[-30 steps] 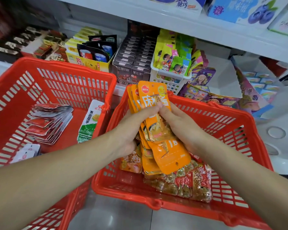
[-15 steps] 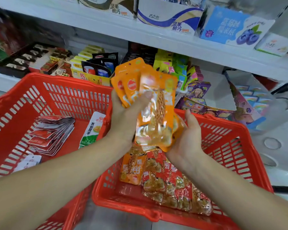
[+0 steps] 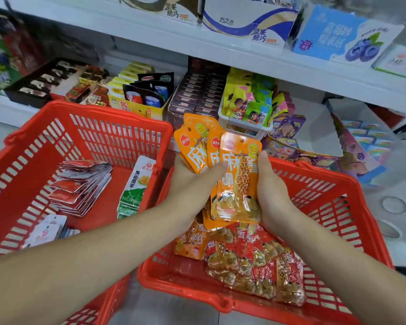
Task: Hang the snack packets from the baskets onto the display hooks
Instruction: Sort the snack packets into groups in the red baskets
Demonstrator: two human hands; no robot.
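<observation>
Both hands hold a fanned stack of orange snack packets (image 3: 237, 179) above the right red basket (image 3: 326, 191). My left hand (image 3: 192, 181) grips the stack from the left, thumb lying across the packet fronts. My right hand (image 3: 271, 193) cups the stack's right edge and bottom. Each packet has a hang hole at its top. More orange packets (image 3: 189, 242) and red packets (image 3: 263, 266) lie in the right basket. The left red basket (image 3: 33, 137) holds a pile of red-and-silver packets (image 3: 80, 186), a green-and-white packet stack (image 3: 136, 186) and white packets (image 3: 45, 231). No display hooks are in view.
Behind the baskets runs a low shelf with boxed sweets (image 3: 197, 97), a yellow display box (image 3: 138, 99) and a white tray of colourful packets (image 3: 249, 106). A white shelf board (image 3: 220, 52) above carries large cartons (image 3: 333, 36). Grey floor (image 3: 164, 308) shows between the baskets.
The orange stack was lifted out of the right basket and its packets fanned upright with fronts facing me. My right hand shifted from the top of the stack to its right side and underside.
</observation>
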